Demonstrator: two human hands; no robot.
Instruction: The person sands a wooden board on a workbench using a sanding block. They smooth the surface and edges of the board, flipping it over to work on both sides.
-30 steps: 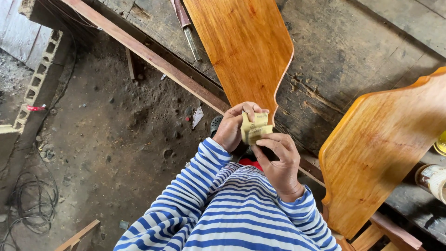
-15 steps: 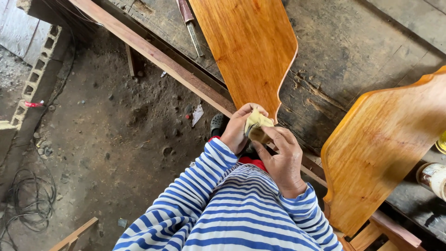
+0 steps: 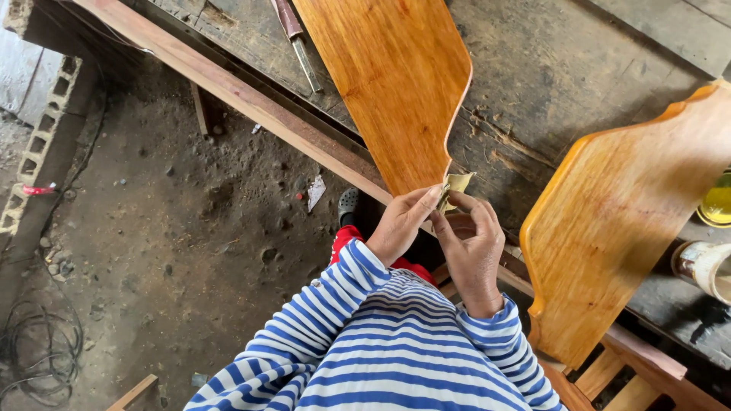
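A small folded piece of yellowish sandpaper (image 3: pixel 457 185) is pinched between the fingertips of my left hand (image 3: pixel 402 223) and my right hand (image 3: pixel 474 251), just in front of my chest. Both arms wear blue-and-white striped sleeves. The paper sits right at the near, narrow end of a varnished orange wooden board (image 3: pixel 396 76) that lies on a rough workbench (image 3: pixel 563 68). A second shaped, varnished board (image 3: pixel 617 221) lies to the right of my right hand.
A long wooden rail (image 3: pixel 228 87) edges the bench. A chisel-like tool (image 3: pixel 293 38) lies beside the first board. Cans (image 3: pixel 704 266) stand at the far right. Dirt floor (image 3: pixel 175 221), concrete blocks (image 3: pixel 46 129) and coiled cable (image 3: pixel 38 342) are on the left.
My hands moved slightly right and apart. The sandpaper went from crumpled between both hands to a smaller fold held at the fingertips by the board's end.
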